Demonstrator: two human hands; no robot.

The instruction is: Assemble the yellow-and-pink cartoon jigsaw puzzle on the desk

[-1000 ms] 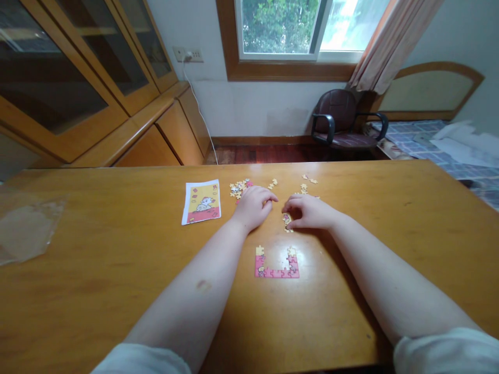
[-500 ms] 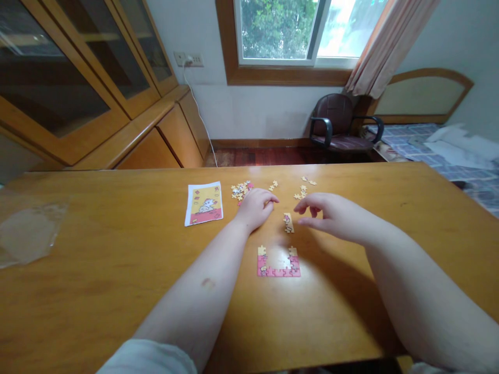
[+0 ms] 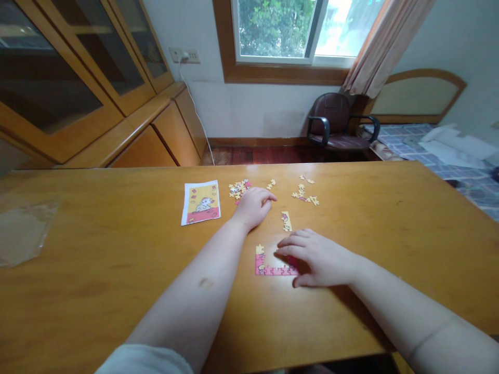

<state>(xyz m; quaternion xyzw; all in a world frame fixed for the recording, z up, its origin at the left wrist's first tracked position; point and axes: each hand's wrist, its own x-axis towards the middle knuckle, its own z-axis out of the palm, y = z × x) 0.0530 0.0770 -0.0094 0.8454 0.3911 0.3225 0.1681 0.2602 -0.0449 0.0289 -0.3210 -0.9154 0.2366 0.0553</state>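
Observation:
A partly joined jigsaw puzzle point(image 3: 275, 271), pink along the bottom with a yellow piece at its upper left, lies on the wooden table point(image 3: 117, 291). My right hand point(image 3: 315, 257) is over its right side, fingers apart, hiding that part; no piece shows in it. Just beyond is a short strip of joined yellow puzzle pieces point(image 3: 286, 222). My left hand point(image 3: 255, 208) rests on the table, fingers loosely stretched to the right, beside a heap of loose puzzle pieces point(image 3: 236, 190). Other puzzle pieces point(image 3: 301, 193) lie scattered farther right.
A picture sheet point(image 3: 201, 203) with a white cartoon animal lies left of the heap. Clear plastic point(image 3: 27, 228) is at the table's far left. Beyond the table are a glass-door cabinet point(image 3: 128, 117), an office chair point(image 3: 335, 122) and a bed point(image 3: 413, 140).
My right hand has moved down toward me, from beside the yellow strip to over the puzzle's right side. More pieces now show at the right scatter. My left hand stays put.

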